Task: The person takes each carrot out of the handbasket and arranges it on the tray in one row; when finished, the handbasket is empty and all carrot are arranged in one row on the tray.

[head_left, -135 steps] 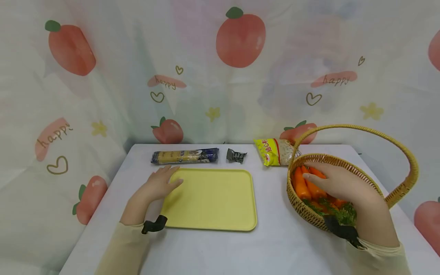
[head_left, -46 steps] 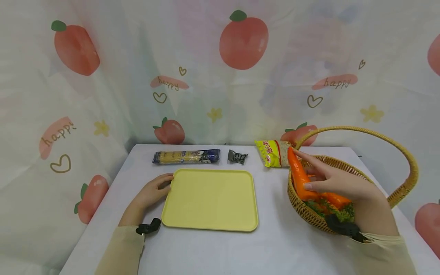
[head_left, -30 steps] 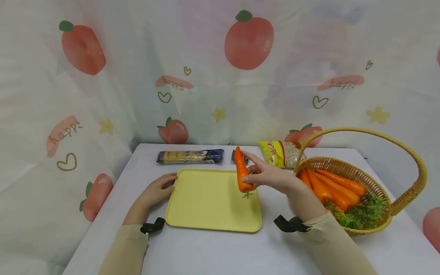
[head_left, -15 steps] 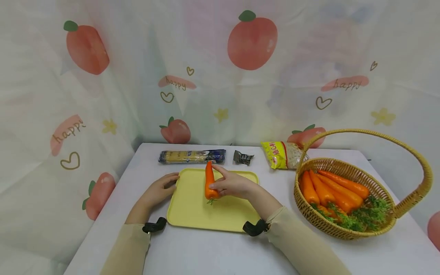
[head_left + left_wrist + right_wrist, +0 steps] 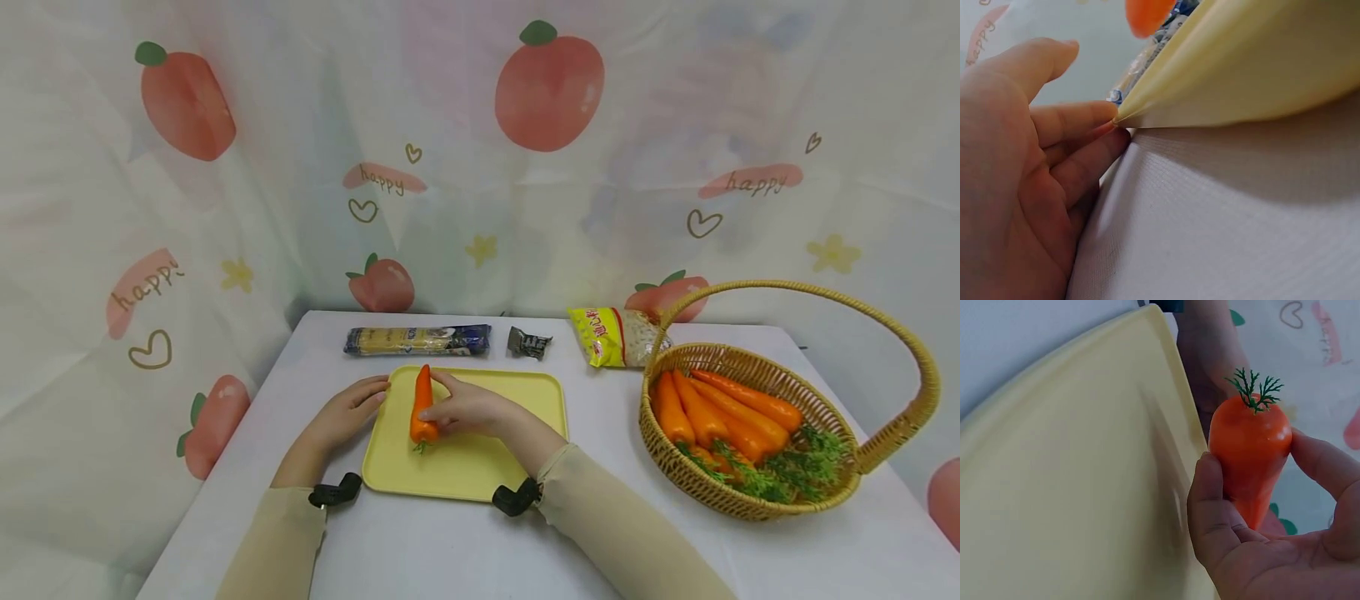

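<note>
In the head view my right hand [image 5: 474, 408] grips an orange carrot [image 5: 423, 408] over the left part of a yellow tray [image 5: 495, 475]. The carrot's tip points away from me. The right wrist view shows thumb and fingers on either side of the carrot [image 5: 1250, 444], with a short green sprig at its thick end. My left hand [image 5: 347, 414] lies at the tray's left edge. In the left wrist view its fingertips touch the tray's rim [image 5: 1124, 116], thumb raised and apart from it.
At the right stands a wicker basket [image 5: 750, 511] with a tall handle, holding several carrots [image 5: 738, 412] with green tops. Behind the tray lie a long packet of noodles [image 5: 416, 340], a small dark packet [image 5: 528, 342] and a yellow bag [image 5: 606, 336] with a clear part.
My right hand has taken a carrot from the basket and carried it left over the tray. The left hand has moved from over the tray's corner to its left edge.
</note>
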Available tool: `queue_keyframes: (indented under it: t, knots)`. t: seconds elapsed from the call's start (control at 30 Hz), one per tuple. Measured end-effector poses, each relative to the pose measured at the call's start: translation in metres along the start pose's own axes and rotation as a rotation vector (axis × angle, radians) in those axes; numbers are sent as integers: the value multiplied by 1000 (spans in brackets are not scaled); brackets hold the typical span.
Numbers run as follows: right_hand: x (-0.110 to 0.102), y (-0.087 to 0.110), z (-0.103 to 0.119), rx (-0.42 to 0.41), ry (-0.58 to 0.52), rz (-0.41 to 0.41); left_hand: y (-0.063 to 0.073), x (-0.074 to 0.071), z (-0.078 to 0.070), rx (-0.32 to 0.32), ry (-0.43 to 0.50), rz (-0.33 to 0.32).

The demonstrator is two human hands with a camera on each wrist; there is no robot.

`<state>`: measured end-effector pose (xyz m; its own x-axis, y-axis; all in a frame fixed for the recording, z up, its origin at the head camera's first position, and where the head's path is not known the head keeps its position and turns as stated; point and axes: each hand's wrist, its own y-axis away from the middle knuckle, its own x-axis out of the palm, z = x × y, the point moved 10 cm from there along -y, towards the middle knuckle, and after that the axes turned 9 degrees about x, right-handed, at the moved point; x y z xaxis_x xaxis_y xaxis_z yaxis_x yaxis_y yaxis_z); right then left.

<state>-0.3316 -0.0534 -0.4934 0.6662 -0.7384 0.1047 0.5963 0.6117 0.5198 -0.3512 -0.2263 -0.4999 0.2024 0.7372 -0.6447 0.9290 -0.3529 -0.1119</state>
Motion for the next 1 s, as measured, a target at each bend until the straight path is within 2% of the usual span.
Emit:
queue_keyframes:
  t: [0.33, 0.67, 0.83, 1.0]
  knots:
    - [21, -12, 4, 8, 47, -1, 0, 2, 5, -49, 8, 20]
    - [30, -22, 9, 4, 74, -13, 1, 5, 5, -32, 45, 37]
    - [33, -23, 10, 14, 110, -32, 1, 5, 3, 5, 20, 36]
    - [33, -26, 11, 28, 143, -65, 1, 5, 2, 5, -12, 44]
